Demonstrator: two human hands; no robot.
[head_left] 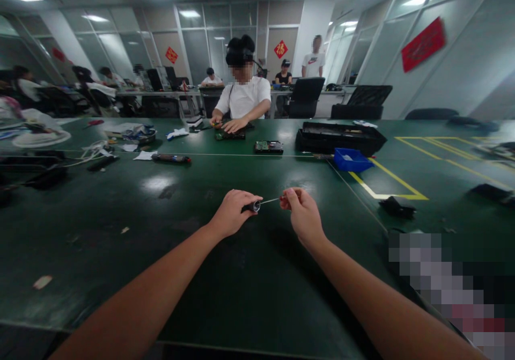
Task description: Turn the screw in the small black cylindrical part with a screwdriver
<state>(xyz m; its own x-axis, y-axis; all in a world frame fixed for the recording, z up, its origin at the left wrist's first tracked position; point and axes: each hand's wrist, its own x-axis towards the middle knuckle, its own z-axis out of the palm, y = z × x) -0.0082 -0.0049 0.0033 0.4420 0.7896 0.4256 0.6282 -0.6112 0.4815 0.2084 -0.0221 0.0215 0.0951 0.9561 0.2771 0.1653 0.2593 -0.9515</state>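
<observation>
My left hand (231, 212) is wrapped around a short black cylinder with a shiny round end (256, 206), which faces right. It looks like a small flashlight, though the fingers cover most of it. My right hand (303, 214) pinches the far end of a thin, pale rod or wire (270, 201). That thin piece spans the gap between the hands, and its left tip reaches the cylinder's round end; whether it goes inside I cannot tell. Both hands are held above the green tabletop (225, 295).
Across the table a person (243, 97) handles a circuit board. A hard drive (268, 146), a long black tray (340, 137) and a blue bin (353, 160) lie ahead. Left of them are a dark cylindrical tool (171, 158) and white cables (90, 153).
</observation>
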